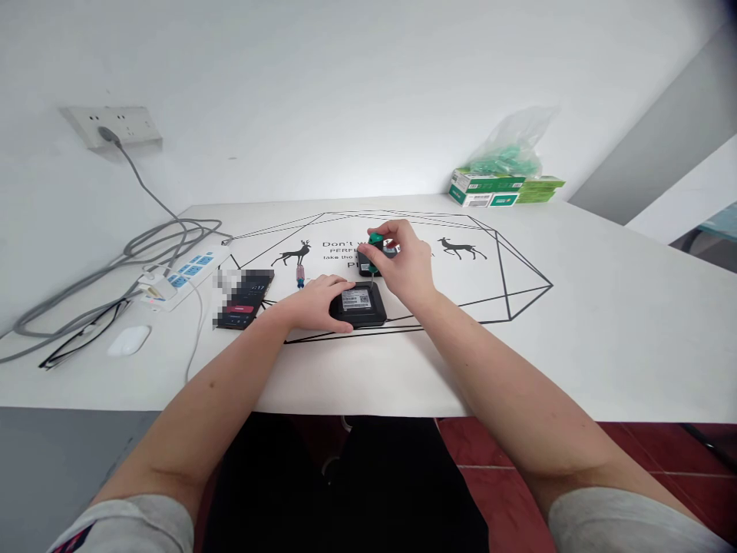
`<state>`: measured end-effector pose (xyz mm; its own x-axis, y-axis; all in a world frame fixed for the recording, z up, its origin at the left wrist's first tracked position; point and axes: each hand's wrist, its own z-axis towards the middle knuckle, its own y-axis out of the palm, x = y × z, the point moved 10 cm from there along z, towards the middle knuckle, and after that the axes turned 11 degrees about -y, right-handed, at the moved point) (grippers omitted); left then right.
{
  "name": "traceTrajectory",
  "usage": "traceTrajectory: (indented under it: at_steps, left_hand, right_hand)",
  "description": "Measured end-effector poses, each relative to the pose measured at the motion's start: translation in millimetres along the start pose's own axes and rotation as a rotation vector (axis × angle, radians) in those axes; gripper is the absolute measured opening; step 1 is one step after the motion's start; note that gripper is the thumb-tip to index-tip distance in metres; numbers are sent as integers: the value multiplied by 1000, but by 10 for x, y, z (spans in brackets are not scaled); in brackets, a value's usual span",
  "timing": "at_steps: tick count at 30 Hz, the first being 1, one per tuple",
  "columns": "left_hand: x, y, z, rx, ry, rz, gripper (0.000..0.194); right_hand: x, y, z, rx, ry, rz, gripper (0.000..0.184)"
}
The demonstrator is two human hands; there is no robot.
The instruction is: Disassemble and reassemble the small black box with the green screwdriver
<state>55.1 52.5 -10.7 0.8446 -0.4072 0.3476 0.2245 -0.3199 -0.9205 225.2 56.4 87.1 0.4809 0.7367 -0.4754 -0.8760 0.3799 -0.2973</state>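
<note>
1. The black labelled case (pixel 377 306) lay flat on the bench (pixel 576 361), in front of the person. The left hand (pixel 314 303) gripped its left side, fingers along the far edge and thumb at the near edge.
2. The right hand (pixel 411 265) had its fingers closed around a green-handled screwdriver (pixel 376 239), held roughly upright, its shaft down at the case's far edge. Whether the tip sat in a screw could not be made out.
3. The likeliest trouble was a slip: a tilted shaft or a poorly seated tip could round a screw head, scratch the case or jab the left fingers close by.
4. If the left hand's hold slackened, the case could twist with the turning. Any small screw that came loose could roll off among the printed lines and be hard to spot.
5. The count of tools and parts: two hands, two screwdrivers (the second, a pink-and-blue one (pixel 300 275), lay left of the case), one labelled case and one smaller black piece (pixel 364 262) just beyond it.
6. Around them: one phone (pixel 253 296), one power strip (pixel 199 265), one white earbud case (pixel 130 340), one pair of glasses (pixel 54 359) and one plastic bag (pixel 510 157) on several green-and-white boxes (pixel 489 184), too overlapped to count surely.
</note>
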Motion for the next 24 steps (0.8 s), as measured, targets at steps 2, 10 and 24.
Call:
traceTrajectory:
  at_steps: [2,10,24]
  left_hand:
    - [4,-1,1,3,8,-3,105]
    - [-12,12,28,16,14,-2,105]
    - [-7,5,15,5,5,-1,106]
  right_hand:
    - [-34,7,-7,-8,-17,9,22]
    - [-143,-18,5,-2,-188,-63,23]
    - [-176,-45,17,45,-237,-75,16]
